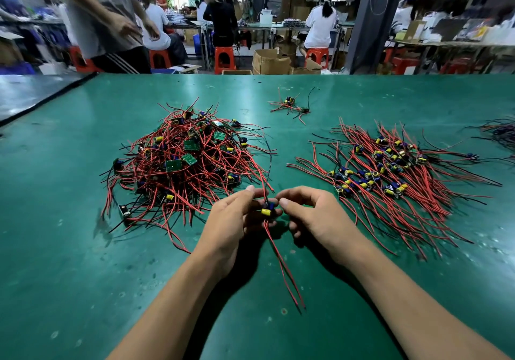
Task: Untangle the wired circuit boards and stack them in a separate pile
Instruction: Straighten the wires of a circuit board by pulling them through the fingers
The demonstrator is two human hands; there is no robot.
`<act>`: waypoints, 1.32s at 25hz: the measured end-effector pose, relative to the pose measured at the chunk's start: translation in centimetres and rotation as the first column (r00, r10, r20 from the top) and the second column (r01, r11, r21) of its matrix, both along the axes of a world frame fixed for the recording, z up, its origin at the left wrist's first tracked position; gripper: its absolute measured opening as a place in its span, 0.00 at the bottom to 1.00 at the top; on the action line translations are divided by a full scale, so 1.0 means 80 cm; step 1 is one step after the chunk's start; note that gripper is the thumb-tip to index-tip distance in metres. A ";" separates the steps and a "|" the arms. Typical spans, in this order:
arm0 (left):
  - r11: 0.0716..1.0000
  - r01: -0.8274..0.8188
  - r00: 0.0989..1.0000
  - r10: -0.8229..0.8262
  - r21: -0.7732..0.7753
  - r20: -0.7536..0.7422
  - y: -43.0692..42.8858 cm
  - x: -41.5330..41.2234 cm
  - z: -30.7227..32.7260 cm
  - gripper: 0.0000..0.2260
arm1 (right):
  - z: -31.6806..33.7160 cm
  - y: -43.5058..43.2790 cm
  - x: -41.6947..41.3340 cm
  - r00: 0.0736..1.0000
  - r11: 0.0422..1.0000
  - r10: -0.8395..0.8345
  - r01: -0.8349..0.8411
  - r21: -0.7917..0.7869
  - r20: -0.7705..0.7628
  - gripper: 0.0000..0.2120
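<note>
Holding one wired board (268, 211) w/ both hands, low centre, just above the bench (83, 262). L hand (232, 221): fingers (250, 190) curled in and clamped on the board's left side; tips under it hidden. R hand (313, 217): thumb + forefinger pinch the right edge, other fingers curled below, tips out of sight. Board itself mostly covered; only a yellow capacitor and a blue part show btwn the hands. Two red leads hang from it toward the viewer, ends over the bench. A black lead and red ones rise from it toward the tangled pile (184, 161); cannot tell whether they are caught in that pile or only lie across its edge.

Tangled pile: left of centre, heaped, red + black wires w/ green boards and yellow caps poking out; count not readable. Sorted pile (390, 172): right of the hands, well apart from the tangle, boards in a loose band w/ leads fanned roughly parallel; lowest layers hidden. Small cluster (291, 105) of a few boards farther back, btwn the two piles. More wires (501, 132) at far right, cut off by the frame edge and blurred.

Beyond the bench: seated workers (320, 22) at other tables w/ backs turned, red stools (224, 58), cardboard boxes (270, 61). A standing person (103, 11) at upper left, cropped above the chest, motion-blurred.
</note>
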State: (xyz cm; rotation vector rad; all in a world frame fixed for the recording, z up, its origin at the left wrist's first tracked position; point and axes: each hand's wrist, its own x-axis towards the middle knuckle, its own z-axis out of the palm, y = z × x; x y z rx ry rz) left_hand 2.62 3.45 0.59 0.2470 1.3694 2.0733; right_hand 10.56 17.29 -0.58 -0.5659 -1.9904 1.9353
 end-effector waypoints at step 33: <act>0.959 0.274 0.942 -0.284 -0.076 -0.176 -0.008 0.001 -0.001 0.11 | 0.019 0.007 0.013 0.949 0.925 0.315 -0.305 -0.226 0.005 0.12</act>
